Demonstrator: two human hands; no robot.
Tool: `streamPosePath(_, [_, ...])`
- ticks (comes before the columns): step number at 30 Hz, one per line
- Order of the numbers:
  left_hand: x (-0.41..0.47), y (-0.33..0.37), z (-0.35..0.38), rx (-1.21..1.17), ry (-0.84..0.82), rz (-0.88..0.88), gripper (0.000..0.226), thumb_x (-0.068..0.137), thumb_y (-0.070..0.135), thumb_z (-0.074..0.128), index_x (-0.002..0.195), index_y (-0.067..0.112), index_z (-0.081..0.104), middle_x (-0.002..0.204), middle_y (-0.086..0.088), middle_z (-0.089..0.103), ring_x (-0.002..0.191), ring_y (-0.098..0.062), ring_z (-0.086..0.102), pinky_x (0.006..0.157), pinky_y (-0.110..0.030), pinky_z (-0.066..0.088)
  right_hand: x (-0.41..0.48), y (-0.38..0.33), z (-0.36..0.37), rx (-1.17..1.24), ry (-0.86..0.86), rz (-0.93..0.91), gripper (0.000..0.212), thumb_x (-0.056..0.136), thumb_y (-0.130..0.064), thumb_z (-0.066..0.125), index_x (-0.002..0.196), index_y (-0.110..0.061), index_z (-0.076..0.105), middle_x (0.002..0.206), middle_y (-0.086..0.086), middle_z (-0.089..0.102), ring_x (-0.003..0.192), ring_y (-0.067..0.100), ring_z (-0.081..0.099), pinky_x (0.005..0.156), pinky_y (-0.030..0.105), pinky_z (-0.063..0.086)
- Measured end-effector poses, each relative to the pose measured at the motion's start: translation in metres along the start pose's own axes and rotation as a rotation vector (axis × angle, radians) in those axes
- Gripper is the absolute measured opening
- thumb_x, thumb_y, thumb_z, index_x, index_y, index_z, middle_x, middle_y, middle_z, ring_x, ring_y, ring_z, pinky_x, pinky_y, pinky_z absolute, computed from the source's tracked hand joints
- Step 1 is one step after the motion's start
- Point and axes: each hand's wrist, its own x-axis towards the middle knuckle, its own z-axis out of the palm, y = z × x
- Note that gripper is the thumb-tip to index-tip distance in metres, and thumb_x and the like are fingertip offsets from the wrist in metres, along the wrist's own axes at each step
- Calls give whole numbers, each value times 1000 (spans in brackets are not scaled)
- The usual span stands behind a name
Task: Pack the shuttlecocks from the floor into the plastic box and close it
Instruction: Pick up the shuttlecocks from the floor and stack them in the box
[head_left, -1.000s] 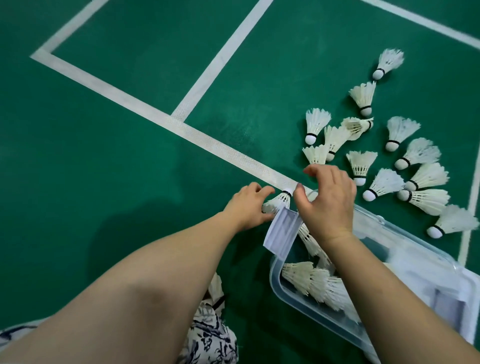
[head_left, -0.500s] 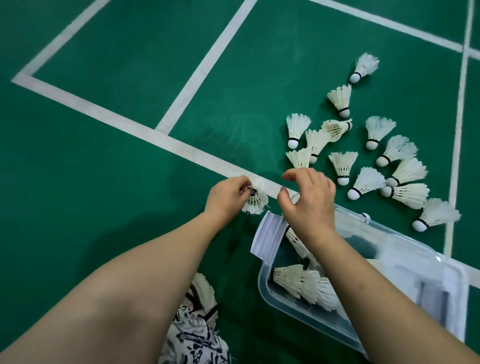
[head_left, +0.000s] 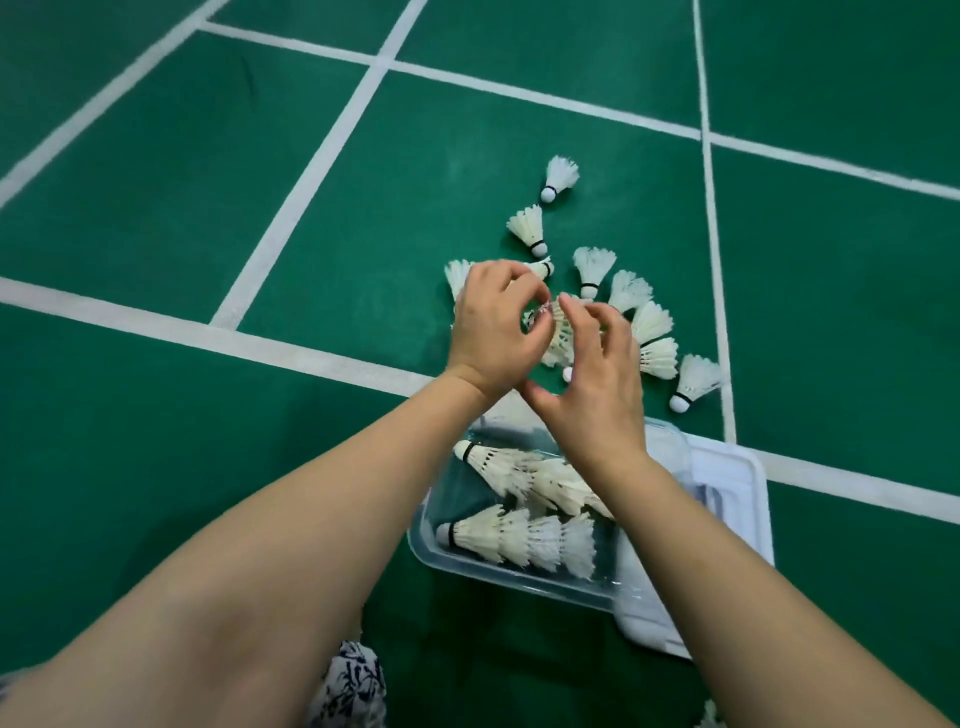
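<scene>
My left hand (head_left: 493, 327) pinches one white shuttlecock (head_left: 558, 340) by its cork end, with the skirt hanging down to the right. My right hand (head_left: 592, 384) hovers right beside it, fingers loosely spread along the skirt and thumb held apart. Both hands are above the floor pile of several loose shuttlecocks (head_left: 657, 338), part of which they hide. Just below my wrists stands the clear plastic box (head_left: 431, 540), open. Inside it lie two nested rows of shuttlecocks (head_left: 519, 540). The white lid (head_left: 737, 467) lies against the box's right side.
The green court floor (head_left: 156, 441) is crossed by white lines (head_left: 291, 353). Single shuttlecocks reach toward the far side (head_left: 558, 176). Patterned black-and-white cloth (head_left: 348, 686) shows at the bottom edge between my arms. Another bit of white feather (head_left: 709, 719) peeks in at the bottom right.
My left hand lifted a shuttlecock from the white line and carried it right and forward to meet my right hand. The view tilted up and the box now sits lower in frame.
</scene>
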Motion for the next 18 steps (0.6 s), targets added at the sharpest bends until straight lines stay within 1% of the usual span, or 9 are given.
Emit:
streamPosePath(2, [-6, 23, 12, -1, -29, 14, 18, 77, 22, 51, 74, 8, 63, 82, -8, 62, 82, -29, 55, 77, -28, 37, -5, 12, -16, -44, 53, 60, 74, 73, -29, 74, 139, -24, 41, 137, 9, 40, 118, 31, 42, 102, 39, 35])
streamPosePath(5, [-20, 57, 26, -28, -92, -7, 22, 77, 25, 47, 75, 9, 62, 84, -8, 61, 85, -30, 54, 75, -37, 44, -16, 32, -36, -93, 97, 133, 70, 76, -27, 69, 139, -27, 40, 139, 8, 38, 119, 31, 41, 101, 40, 34])
streamPosePath(8, [-37, 86, 38, -34, -162, -4, 26, 76, 28, 43, 76, 9, 61, 87, -8, 61, 86, -30, 54, 77, -37, 43, -31, 54, -55, -151, 74, 214, 64, 81, -32, 62, 140, -29, 36, 138, 3, 41, 121, 27, 36, 100, 37, 29])
streamPosePath(11, [-54, 106, 49, -39, -238, -10, 31, 75, 31, 39, 77, 9, 61, 91, -7, 60, 91, -29, 53, 79, -36, 41, -46, 75, -69, -164, 7, 260, 56, 83, -35, 57, 136, -28, 40, 134, -1, 47, 121, 26, 36, 97, 36, 27])
streamPosePath(13, [-66, 113, 54, -53, -316, -1, 37, 78, 34, 38, 82, 9, 64, 94, -7, 60, 94, -27, 52, 81, -36, 40, -56, 90, -73, -90, -83, 279, 53, 82, -34, 58, 132, -25, 42, 130, 2, 50, 118, 27, 43, 95, 37, 34])
streamPosePath(14, [-71, 114, 56, -74, -382, 6, 40, 80, 37, 39, 87, 9, 67, 96, -7, 60, 96, -25, 51, 83, -34, 40, -60, 97, -74, -44, -142, 287, 52, 82, -35, 59, 130, -22, 43, 127, 5, 50, 115, 28, 47, 91, 37, 38])
streamPosePath(16, [-77, 112, 55, -135, -472, 26, 46, 82, 41, 39, 94, 8, 69, 98, -8, 61, 96, -18, 49, 84, -24, 34, -69, 110, -74, 4, -247, 298, 53, 82, -37, 61, 128, -19, 42, 124, 8, 50, 111, 28, 52, 84, 35, 41])
streamPosePath(18, [-79, 104, 51, -165, -458, -20, 44, 84, 38, 40, 102, 7, 66, 100, -8, 62, 93, -12, 47, 80, -17, 30, -75, 120, -70, 7, -297, 307, 55, 81, -36, 63, 129, -18, 41, 126, 7, 47, 111, 27, 52, 83, 32, 40])
